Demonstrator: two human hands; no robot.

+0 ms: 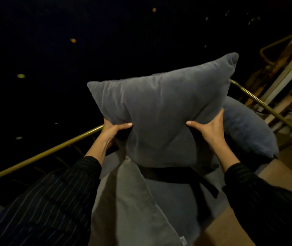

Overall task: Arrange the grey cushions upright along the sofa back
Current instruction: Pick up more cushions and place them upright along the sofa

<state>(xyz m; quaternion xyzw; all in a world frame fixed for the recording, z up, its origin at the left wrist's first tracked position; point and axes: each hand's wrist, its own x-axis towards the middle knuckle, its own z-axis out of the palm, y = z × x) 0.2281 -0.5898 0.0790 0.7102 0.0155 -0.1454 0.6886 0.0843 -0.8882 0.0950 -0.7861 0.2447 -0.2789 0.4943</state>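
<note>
- Large grey cushion [159,110] is held upright by both hands, gripped at its lower side edges and raised above the sofa seat [180,206].
- Left hand [114,131] is clamped on the cushion's lower left edge, thumb pressed across the front face, fingers hidden behind.
- Right hand [211,129] is clamped on the lower right edge, thumb on the front face, fingers wrapped up the side.
- Fabric is pinched inward between the two thumbs.
- Second grey cushion [248,132] is seen just behind and to the right, leaning against the brass rail [259,102] at the sofa's end.
- Lighter grey cushion [134,210] is seen in the foreground, tilted, below the held one; its top corner appears to touch the held cushion, though contact cannot be confirmed in the dim light.
- A dark band [179,176] is laid across the seat beneath the held cushion.
- Brass rail runs along the sofa back at left as well; the background beyond is near black.
- Dark striped sleeves [56,197] are worn on both forearms.
</note>
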